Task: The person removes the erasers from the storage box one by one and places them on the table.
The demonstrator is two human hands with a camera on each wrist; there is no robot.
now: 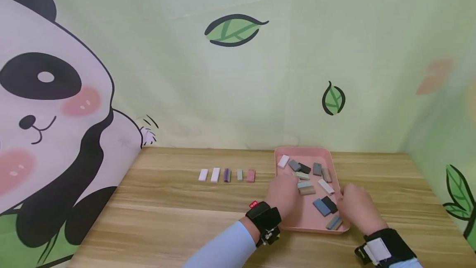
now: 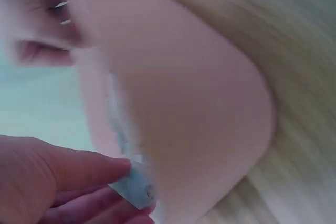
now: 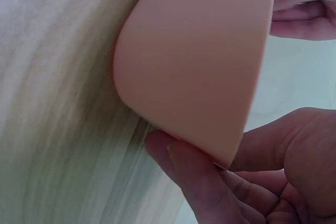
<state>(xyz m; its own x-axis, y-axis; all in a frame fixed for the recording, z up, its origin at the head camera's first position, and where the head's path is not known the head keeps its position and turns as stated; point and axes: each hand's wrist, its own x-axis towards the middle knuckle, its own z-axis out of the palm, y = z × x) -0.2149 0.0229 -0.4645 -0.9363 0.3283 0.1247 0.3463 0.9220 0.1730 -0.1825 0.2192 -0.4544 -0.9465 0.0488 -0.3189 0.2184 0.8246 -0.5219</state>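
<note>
A pink tray [image 1: 297, 218] on the table holds several small rectangular blocks in white, grey, black, blue and tan. My left hand [image 1: 283, 195] reaches over its left side. In the left wrist view, thumb and fingers pinch a pale blue block [image 2: 135, 188] at the tray wall; that view is blurred. At the tray's right edge is my right hand [image 1: 358, 208]. The right wrist view has its thumb and fingers gripping the tray wall [image 3: 184, 77] near a corner, one side each.
Left of the tray, several blocks stand in a spaced row on the wooden table [image 1: 167, 202], from a white block [image 1: 203, 175] to a pink block [image 1: 251, 175]. A cloth backdrop [image 1: 178, 86] with a panda and leaves rises behind the table.
</note>
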